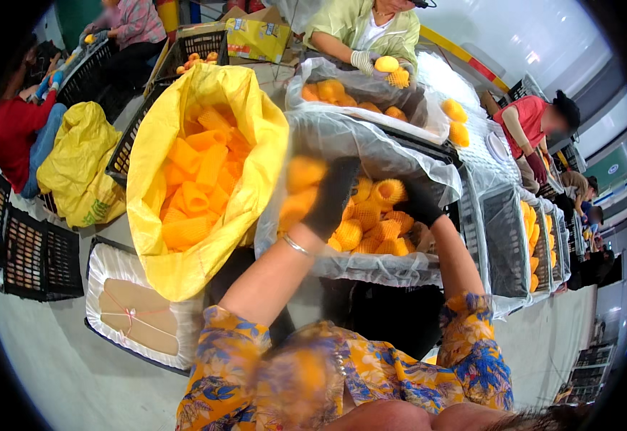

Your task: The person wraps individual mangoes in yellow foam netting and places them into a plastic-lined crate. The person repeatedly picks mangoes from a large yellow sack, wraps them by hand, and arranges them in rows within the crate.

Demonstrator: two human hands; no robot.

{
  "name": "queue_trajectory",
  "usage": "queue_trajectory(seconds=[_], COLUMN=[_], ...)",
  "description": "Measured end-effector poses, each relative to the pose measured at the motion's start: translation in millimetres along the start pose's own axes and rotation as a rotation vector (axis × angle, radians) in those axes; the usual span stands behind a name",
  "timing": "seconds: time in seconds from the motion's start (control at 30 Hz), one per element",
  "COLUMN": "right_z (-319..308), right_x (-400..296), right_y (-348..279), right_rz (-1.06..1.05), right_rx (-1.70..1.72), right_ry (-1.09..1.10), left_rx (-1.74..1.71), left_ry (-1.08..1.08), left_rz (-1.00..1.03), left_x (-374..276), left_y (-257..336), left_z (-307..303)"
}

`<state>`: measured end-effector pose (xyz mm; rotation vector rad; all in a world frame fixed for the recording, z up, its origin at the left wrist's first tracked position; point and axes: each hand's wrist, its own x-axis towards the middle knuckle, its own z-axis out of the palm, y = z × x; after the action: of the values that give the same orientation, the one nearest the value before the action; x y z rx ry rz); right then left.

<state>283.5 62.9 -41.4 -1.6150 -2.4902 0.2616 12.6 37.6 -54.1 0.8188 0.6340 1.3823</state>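
Observation:
A crate lined with translucent plastic film [378, 264] stands before me, holding several round pieces of produce in orange foam nets [367, 214]. My left hand [337, 194], in a black glove, reaches over the middle of it; its fingers are blurred and point away from me. On the right side, my right hand [423, 200], also black-gloved, is against a netted piece [389, 192] whose sleeve end faces up. Its fingertips are hidden, so its hold is unclear. To the left, an open yellow woven sack [149, 215] is full of loose orange foam net sleeves [200, 178].
Across from me a person in striped gloves [364, 62] holds yellow fruit over another lined crate [313, 70]. Filled crates [507, 237] line the right. A covered crate [135, 318] sits on the floor at left. Bubble wrap [486, 134] carries two netted fruits [456, 121].

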Motion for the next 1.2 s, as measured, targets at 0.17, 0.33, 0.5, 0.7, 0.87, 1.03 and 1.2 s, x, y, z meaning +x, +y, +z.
queue_trajectory(seconds=[0.17,0.33,0.5,0.7,0.87,1.03,1.2], right_z=[-62.2,-73.1,-56.3,-49.5,-53.9,-57.9,-51.7], right_x=[-11.4,-14.1,-23.7,-23.7,-31.4,-34.5,-31.1], right_y=[-98.9,-143.3,-152.9,-155.2,-163.1,-157.8,-147.3], right_rz=[-0.187,-0.308,-0.347,-0.218,-0.183,-0.265,-0.153], right_rx=[0.324,0.333,0.703,1.244,0.952,0.708,0.572], right_ry=[0.444,0.566,0.432,0.568,0.673,0.736,0.702], left_rx=[0.107,-0.334,-0.537,-0.276,-0.145,-0.039,-0.125], left_ry=[-0.194,-0.374,-0.292,-0.452,-0.524,-0.431,-0.395], left_rz=[-0.312,-0.154,0.033,0.154,0.202,0.031,0.018], left_x=[-21.0,-29.1,-20.8,-25.5,-26.3,-28.6,-22.7], left_y=[37.9,56.2,38.9,58.6,65.7,69.2,43.2], left_z=[34.7,40.1,20.5,33.7,35.3,38.2,34.4])
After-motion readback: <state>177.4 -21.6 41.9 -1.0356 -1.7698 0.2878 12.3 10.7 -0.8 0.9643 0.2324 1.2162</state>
